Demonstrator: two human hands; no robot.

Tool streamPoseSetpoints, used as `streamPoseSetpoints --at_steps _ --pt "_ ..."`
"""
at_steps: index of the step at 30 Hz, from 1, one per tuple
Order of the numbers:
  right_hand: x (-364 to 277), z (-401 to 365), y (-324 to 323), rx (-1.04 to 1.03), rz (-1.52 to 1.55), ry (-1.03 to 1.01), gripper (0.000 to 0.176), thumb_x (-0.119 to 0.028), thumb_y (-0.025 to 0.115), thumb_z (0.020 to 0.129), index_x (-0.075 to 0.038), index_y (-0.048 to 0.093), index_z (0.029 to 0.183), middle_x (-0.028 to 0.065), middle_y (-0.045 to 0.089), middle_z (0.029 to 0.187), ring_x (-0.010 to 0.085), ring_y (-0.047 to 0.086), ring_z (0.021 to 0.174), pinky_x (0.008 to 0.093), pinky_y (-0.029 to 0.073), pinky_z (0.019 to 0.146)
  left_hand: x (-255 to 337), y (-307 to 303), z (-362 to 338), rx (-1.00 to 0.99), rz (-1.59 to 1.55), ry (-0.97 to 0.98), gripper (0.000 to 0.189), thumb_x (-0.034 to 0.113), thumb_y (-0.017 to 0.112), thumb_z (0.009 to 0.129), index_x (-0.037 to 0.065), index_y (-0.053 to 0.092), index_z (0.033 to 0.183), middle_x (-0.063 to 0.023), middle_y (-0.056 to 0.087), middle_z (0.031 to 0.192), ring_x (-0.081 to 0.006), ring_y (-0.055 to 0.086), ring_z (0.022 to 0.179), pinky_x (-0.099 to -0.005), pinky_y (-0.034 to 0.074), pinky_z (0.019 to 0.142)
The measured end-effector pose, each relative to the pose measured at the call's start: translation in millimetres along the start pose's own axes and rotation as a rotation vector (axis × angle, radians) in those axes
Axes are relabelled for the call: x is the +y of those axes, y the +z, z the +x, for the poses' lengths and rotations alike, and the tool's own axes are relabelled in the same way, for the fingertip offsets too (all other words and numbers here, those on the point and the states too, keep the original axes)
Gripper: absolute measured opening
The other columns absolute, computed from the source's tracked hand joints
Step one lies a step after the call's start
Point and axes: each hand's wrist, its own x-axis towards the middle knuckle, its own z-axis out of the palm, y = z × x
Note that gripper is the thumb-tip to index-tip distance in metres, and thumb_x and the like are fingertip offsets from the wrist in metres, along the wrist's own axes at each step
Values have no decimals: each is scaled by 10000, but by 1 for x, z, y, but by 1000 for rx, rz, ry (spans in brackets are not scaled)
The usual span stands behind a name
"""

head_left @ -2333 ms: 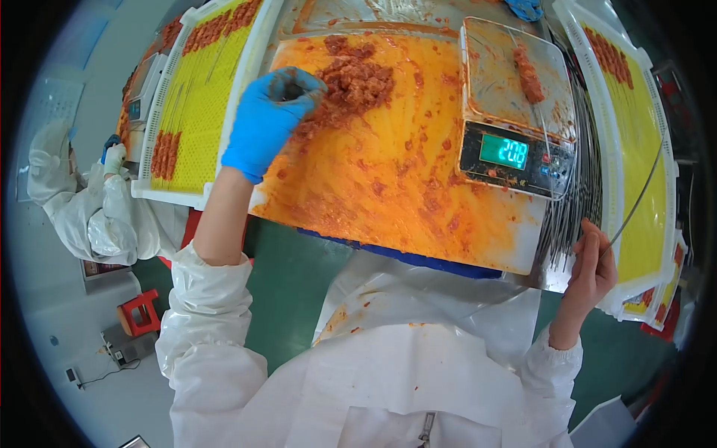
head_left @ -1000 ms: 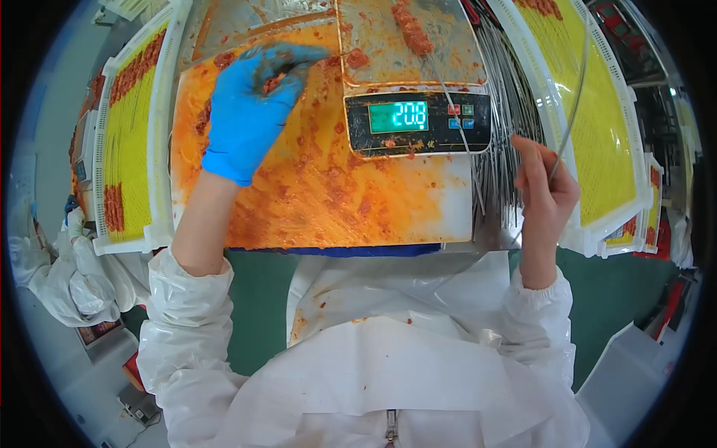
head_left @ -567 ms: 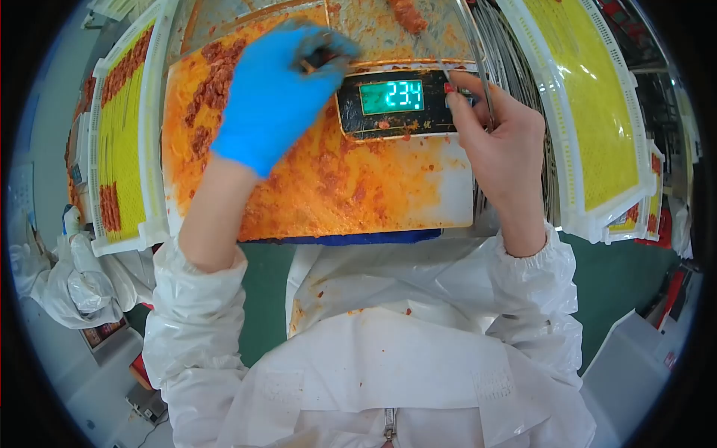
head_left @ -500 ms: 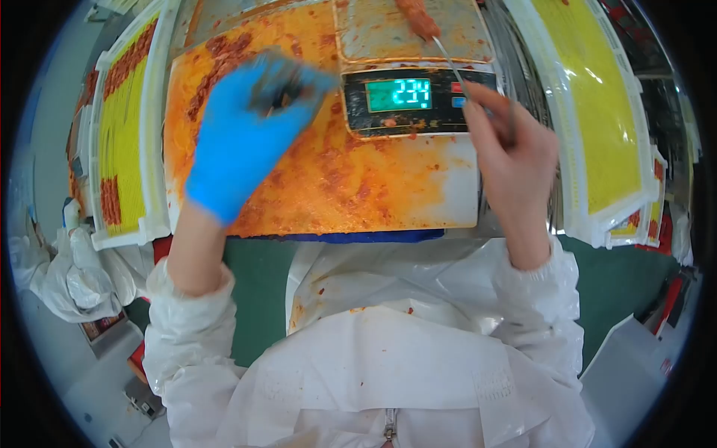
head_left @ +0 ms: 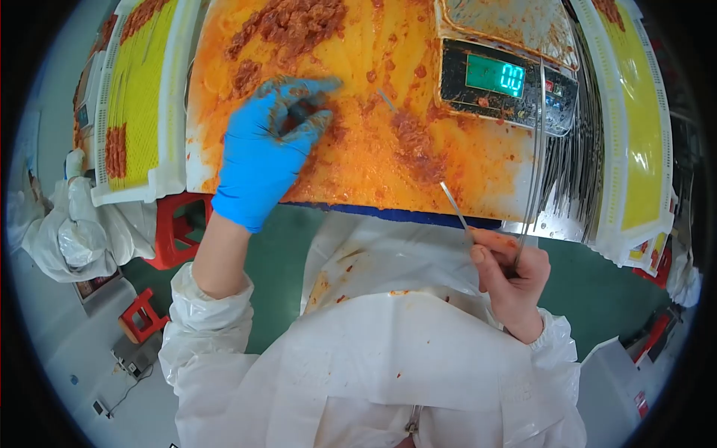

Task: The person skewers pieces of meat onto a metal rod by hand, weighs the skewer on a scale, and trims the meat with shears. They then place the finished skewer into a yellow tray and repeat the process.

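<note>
My right hand (head_left: 515,280), bare, grips a metal skewer (head_left: 454,205) just past the front edge of the sauce-stained board (head_left: 493,168). Minced-looking reddish meat (head_left: 418,145) surrounds the skewer's middle, over the board, and the bare tip sticks out at the far end. The same hand also has long thin bare metal skewers (head_left: 539,149) in it, pointing up past the scale. My left hand (head_left: 272,149), in a blue glove smeared with sauce, hovers above the board with thumb and forefinger apart. I see nothing between its fingers.
A heap of meat (head_left: 291,33) lies at the back of the board. The digital scale (head_left: 485,86) shows 0.0. Many bare skewers (head_left: 571,183) lie to its right. Yellow-lined white trays (head_left: 173,119) flank the board. Red stools (head_left: 175,231) stand at left.
My right hand has brought the meat skewer from the scale's side down to the board's front. The display went from a reading to 0.0. My left thumb and forefinger show more clearly apart.
</note>
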Motion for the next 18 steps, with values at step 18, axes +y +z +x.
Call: streamPoseSetpoints --at_steps 18 --pt "-17 27 3 -18 -164 -87 105 14 649 842 55 673 935 -32 529 554 10 426 434 173 298 394 -3 17 36 -60 113 279 177 -12 617 822 49 700 965 -85 640 938 -169 616 839 -267 505 744"
